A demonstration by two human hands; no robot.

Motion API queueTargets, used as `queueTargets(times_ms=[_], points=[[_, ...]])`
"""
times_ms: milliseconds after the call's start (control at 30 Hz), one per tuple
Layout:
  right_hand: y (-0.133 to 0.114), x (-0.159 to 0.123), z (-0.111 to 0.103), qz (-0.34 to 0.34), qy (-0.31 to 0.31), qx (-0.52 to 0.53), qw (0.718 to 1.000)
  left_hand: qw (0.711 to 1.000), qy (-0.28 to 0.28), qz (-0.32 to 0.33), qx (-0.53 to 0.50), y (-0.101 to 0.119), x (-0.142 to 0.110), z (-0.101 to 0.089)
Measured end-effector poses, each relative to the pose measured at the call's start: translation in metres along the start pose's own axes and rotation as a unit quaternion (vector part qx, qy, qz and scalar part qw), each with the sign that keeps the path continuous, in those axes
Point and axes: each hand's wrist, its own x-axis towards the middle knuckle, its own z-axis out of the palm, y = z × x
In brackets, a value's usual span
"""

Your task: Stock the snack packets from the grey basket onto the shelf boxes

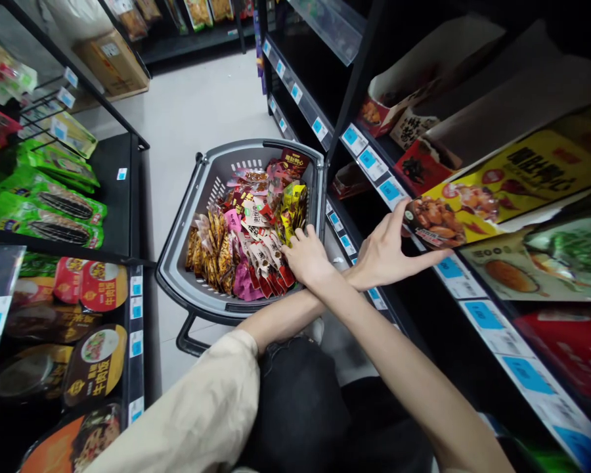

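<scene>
Crossed arms: left hand at the yellow box, right hand at the yellow packs

Head view: The big basket (177, 282) sits near the middle of the frame, over the pale floor (201, 98). The yellow packs (294, 207) are in it, by its right side. The right hand (308, 256) is at their low end, so the packs go up and a bit left from it. Its fingers are bent and point down at the packs. I cannot tell if its grip pinches one or just rests there.

The yellow box (526, 174) is on the shelf (465, 282) at the right of the frame. It is long, and it runs from its near end, just right of the middle, up to the right edge. The left hand (381, 253) is at that near end, so the box lies to its right. Its grip is spread wide, with fingers up by one side of the end and the thumb out by the low side.

The arms make an X, with the right arm on top. The left hand is the nearer one to the box, and the right hand is the nearer one to the packs. Brown packs (211, 253) and red-and-white packs (268, 263) fill the low part of the basket.
</scene>
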Motion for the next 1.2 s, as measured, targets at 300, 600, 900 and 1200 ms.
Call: queueTargets(times_ms=[300, 600, 900, 1200], points=[[0.002, -0.002, -0.009, 0.02, -0.016, 0.044, 0.999, 1.0, -0.001, 0.016, 0.014, -0.002, 0.001, 0.0], [0.004, -0.01, -0.023, 0.108, 0.089, 0.138, 0.98, 1.0, -0.002, 0.004, 0.011, -0.001, 0.001, 0.0], [0.023, -0.025, -0.017, 0.216, 0.389, 0.42, 0.79, 1.0, -0.011, -0.003, 0.026, 0.0, -0.001, 0.001], [0.029, -0.018, -0.01, 0.166, 0.405, 0.705, 0.558, 0.999, 0.008, -0.03, 0.033, -0.004, -0.002, 0.009]])
